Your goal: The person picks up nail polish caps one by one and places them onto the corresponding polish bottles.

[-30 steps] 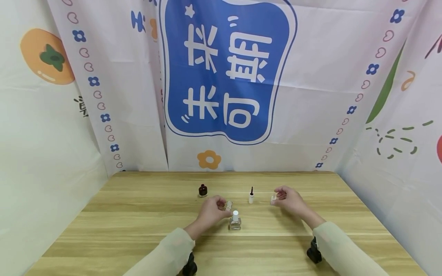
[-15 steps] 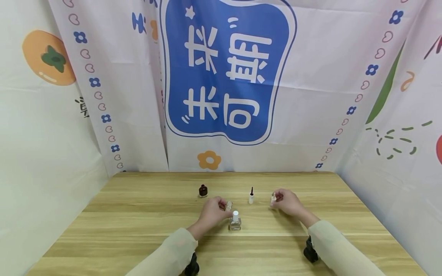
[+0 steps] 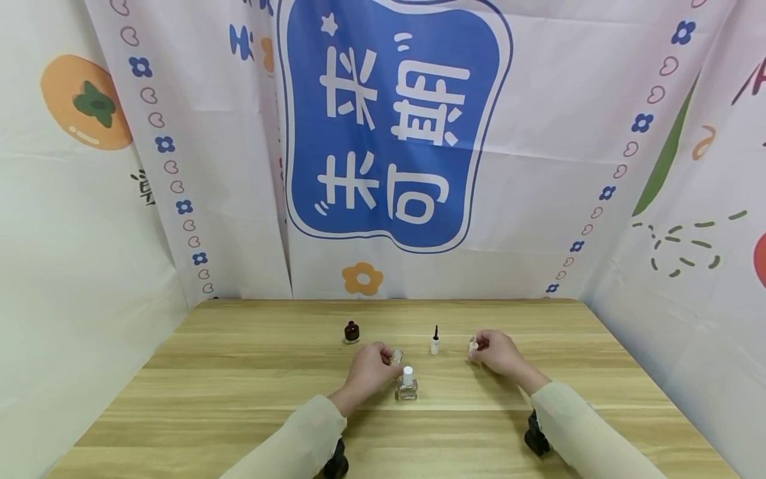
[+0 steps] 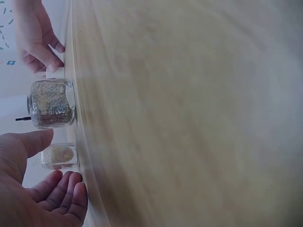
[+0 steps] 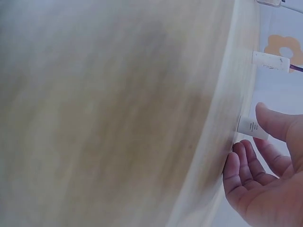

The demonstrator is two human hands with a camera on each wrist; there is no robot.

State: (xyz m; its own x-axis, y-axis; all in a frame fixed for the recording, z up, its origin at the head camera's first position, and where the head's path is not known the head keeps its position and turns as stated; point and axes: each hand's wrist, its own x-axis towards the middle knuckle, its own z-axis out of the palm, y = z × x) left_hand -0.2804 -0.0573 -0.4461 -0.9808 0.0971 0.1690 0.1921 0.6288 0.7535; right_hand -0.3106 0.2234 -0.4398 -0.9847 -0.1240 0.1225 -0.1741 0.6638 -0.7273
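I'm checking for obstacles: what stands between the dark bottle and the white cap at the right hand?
Another white cap, its dark stem pointing up, stands between them in the head view.

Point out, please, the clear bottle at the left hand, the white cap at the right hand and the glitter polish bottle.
Clear bottle [image 4: 60,154]: left wrist view, on its side.
White cap [image 5: 249,126]: right wrist view, on its printed side.
Glitter polish bottle [image 4: 50,103]: left wrist view, on its body.

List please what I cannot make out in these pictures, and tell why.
Head: part of the small clear bottle, covered by the left hand.
Left wrist: white base of the dark brush, behind the glittery bottle.
Right wrist: print on the white cap, too small; most of an item, cut by the top edge.
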